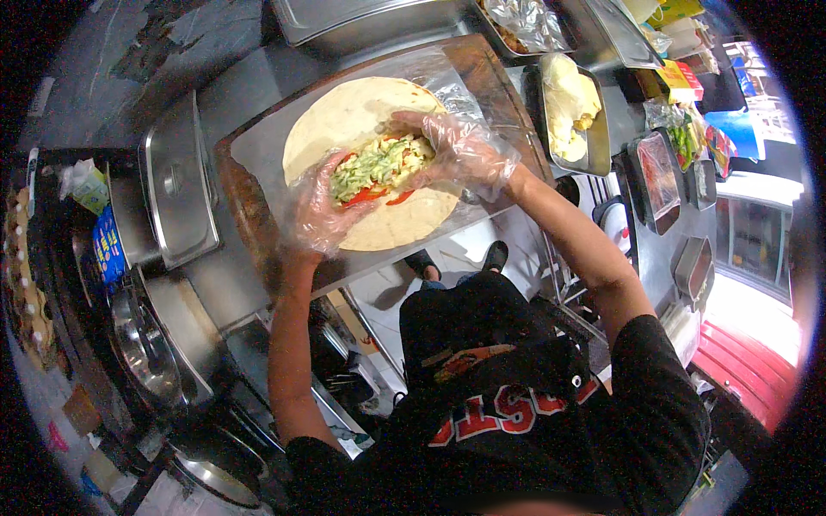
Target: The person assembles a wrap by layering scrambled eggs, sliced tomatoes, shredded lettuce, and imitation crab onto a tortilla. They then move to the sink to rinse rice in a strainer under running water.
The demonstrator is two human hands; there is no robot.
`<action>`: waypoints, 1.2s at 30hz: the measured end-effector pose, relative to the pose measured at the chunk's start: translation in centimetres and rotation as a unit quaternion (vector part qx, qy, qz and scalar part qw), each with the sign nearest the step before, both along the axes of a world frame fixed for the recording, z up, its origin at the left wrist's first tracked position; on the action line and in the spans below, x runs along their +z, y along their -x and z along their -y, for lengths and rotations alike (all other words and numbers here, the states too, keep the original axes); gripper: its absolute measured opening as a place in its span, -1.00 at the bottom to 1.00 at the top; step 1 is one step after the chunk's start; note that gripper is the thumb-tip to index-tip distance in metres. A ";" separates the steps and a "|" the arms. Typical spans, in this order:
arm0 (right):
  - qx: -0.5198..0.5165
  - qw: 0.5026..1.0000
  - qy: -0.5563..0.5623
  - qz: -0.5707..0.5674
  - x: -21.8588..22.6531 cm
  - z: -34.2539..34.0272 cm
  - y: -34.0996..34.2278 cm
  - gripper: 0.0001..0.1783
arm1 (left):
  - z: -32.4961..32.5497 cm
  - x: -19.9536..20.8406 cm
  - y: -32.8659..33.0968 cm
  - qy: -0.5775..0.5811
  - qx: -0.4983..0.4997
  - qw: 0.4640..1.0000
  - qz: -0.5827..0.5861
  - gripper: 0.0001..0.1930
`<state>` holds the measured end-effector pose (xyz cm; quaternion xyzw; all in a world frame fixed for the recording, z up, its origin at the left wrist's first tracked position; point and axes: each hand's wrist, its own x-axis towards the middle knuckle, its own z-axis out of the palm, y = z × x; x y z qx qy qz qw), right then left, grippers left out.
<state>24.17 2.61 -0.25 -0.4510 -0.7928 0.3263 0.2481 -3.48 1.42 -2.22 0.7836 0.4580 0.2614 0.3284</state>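
Note:
A large round flour tortilla (331,116) lies flat on a pale sheet over a wooden board (243,202). On its middle sits an oblong heap of shredded green-and-white filling (379,168), with red strips showing along its edges. My left hand (323,211), in a clear plastic glove, is curled round the heap's left end. Round the right end curves my right hand (460,153), gloved the same way, its thumb on the near side. Both hands press on the filling from opposite sides; some fingertips are hidden against it.
Right of the board stands a metal tray (594,146) holding a pale, bagged food. A foil-covered pan (529,26) is at the back. To the left lie a steel lid (181,181) and a blue packet (107,245). Farther right are a film-covered container (656,176) and green peppers (684,138).

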 end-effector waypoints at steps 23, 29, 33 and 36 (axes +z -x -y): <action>-0.654 0.749 -0.033 -0.102 11.4 34.2 -39.0 -0.62 | 4.9 5.6 -3.4 -0.257 0.168 0.909 0.283 -0.53; -0.763 0.608 0.064 0.209 4.4 55.4 -64.6 -0.70 | 10.6 8.0 -11.6 -0.128 0.294 0.922 0.216 -0.47; -0.753 0.581 0.166 0.261 4.2 65.2 -73.2 -0.72 | 12.2 6.8 -15.9 -0.056 0.292 0.920 0.254 -0.47; -0.700 0.552 0.209 0.401 0.6 60.9 -72.8 -0.69 | 13.7 7.4 -15.6 -0.071 0.261 0.929 0.253 -0.49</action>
